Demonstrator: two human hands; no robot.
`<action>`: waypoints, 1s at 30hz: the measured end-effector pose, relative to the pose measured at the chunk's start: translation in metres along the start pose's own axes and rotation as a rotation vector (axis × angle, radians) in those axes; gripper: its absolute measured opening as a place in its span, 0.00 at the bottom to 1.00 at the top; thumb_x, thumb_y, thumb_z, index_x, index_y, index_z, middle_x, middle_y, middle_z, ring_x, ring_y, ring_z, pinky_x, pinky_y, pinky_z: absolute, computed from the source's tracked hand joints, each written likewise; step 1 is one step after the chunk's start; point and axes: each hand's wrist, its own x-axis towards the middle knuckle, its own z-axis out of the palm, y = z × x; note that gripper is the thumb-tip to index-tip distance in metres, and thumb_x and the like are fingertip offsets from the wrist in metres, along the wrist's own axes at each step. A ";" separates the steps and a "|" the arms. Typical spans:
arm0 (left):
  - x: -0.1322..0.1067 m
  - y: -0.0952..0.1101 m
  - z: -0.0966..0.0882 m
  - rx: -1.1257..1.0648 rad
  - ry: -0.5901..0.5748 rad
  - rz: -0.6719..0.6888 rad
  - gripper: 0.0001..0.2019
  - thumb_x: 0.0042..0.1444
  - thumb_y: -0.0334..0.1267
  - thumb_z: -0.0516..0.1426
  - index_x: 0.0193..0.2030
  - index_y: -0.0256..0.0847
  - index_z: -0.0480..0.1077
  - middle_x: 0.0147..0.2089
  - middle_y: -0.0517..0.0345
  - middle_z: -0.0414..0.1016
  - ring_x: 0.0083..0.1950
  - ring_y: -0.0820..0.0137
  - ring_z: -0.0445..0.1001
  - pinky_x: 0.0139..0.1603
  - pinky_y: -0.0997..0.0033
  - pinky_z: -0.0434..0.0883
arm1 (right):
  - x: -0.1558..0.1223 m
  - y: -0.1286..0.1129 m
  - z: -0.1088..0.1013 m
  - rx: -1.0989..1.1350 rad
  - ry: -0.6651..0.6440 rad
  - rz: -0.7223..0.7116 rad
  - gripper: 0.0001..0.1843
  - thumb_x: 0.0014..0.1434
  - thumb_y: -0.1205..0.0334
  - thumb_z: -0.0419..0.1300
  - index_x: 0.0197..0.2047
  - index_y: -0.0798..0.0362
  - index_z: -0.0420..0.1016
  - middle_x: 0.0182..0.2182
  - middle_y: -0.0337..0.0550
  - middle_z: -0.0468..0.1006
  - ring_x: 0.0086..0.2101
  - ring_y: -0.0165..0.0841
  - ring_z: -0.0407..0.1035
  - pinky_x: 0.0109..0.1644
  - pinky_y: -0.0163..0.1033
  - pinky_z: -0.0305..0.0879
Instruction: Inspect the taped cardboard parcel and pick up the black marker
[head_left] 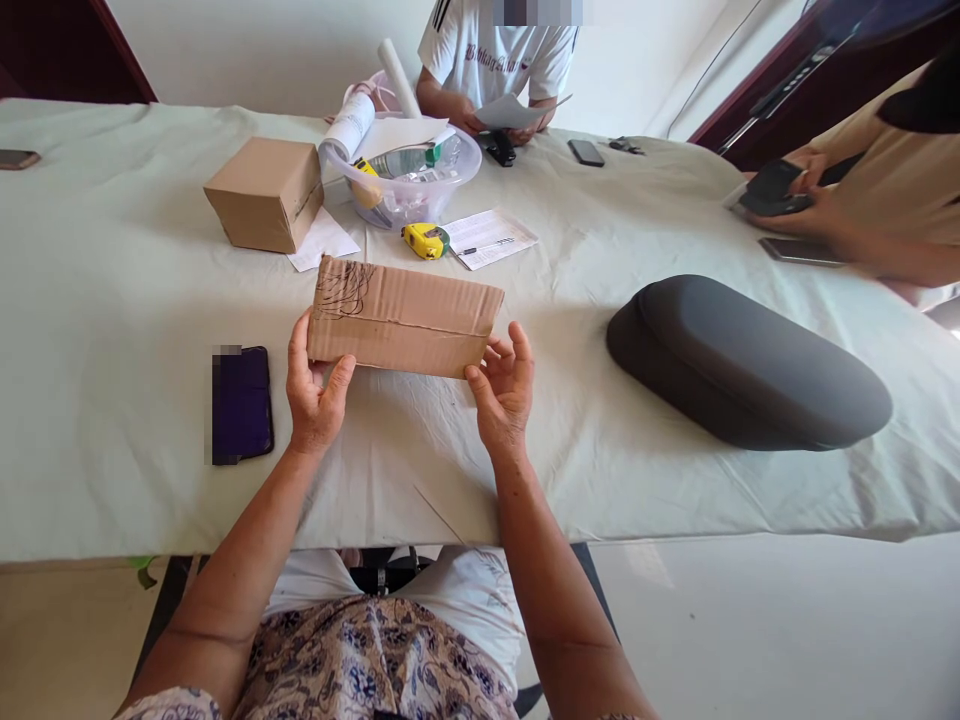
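Observation:
A flat piece of brown cardboard (409,325), creased along its length and scribbled with dark lines at its upper left, is held up over the table. My left hand (316,390) grips its left end, thumb on the near lower edge. At the right end, my right hand (506,390) pinches the lower corner between thumb and fingers, with some fingers lifted away. The fingers behind the cardboard are partly hidden. A dark purple phone (251,402) lies on the cloth to the left of my left hand.
A pale cloth covers the table (112,300). Beyond the cardboard are a closed box (262,195), a plastic basin (457,170) of items, a yellow tape measure (425,240) and a paper with a pen. A dark padded seat (750,365) lies right. Two people are at the table.

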 end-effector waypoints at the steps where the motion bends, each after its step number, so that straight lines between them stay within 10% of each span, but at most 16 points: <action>1: 0.001 0.001 -0.001 -0.002 -0.002 0.005 0.37 0.62 0.57 0.60 0.73 0.47 0.56 0.72 0.42 0.63 0.71 0.56 0.68 0.67 0.57 0.72 | 0.000 0.002 0.000 -0.019 0.000 0.003 0.40 0.62 0.46 0.63 0.73 0.33 0.52 0.54 0.44 0.75 0.49 0.36 0.75 0.48 0.45 0.77; 7: 0.007 0.000 -0.005 -0.059 0.008 0.055 0.31 0.63 0.55 0.59 0.69 0.46 0.61 0.70 0.44 0.65 0.72 0.54 0.66 0.72 0.54 0.65 | -0.001 0.000 -0.003 -0.142 0.022 0.037 0.35 0.64 0.46 0.60 0.72 0.38 0.56 0.35 0.37 0.73 0.36 0.33 0.72 0.40 0.41 0.74; 16: 0.005 0.001 -0.008 0.072 0.065 0.111 0.28 0.66 0.54 0.56 0.68 0.47 0.63 0.72 0.44 0.62 0.77 0.55 0.58 0.73 0.51 0.64 | -0.007 -0.007 0.000 -0.137 0.041 0.163 0.20 0.63 0.38 0.60 0.43 0.44 0.62 0.24 0.29 0.70 0.25 0.28 0.69 0.28 0.34 0.69; 24: 0.015 0.000 -0.017 0.115 0.108 0.201 0.36 0.63 0.58 0.56 0.74 0.50 0.52 0.79 0.45 0.49 0.82 0.54 0.45 0.77 0.49 0.58 | -0.015 -0.003 0.014 -0.217 -0.388 0.339 0.19 0.67 0.39 0.53 0.41 0.46 0.62 0.27 0.38 0.82 0.28 0.32 0.77 0.33 0.37 0.70; 30: 0.018 0.014 -0.012 0.220 -0.033 0.343 0.34 0.62 0.52 0.59 0.71 0.49 0.56 0.78 0.43 0.50 0.80 0.48 0.50 0.75 0.42 0.59 | -0.009 -0.011 0.009 -0.479 -0.416 0.267 0.12 0.68 0.50 0.50 0.37 0.47 0.67 0.22 0.35 0.75 0.23 0.31 0.69 0.33 0.37 0.65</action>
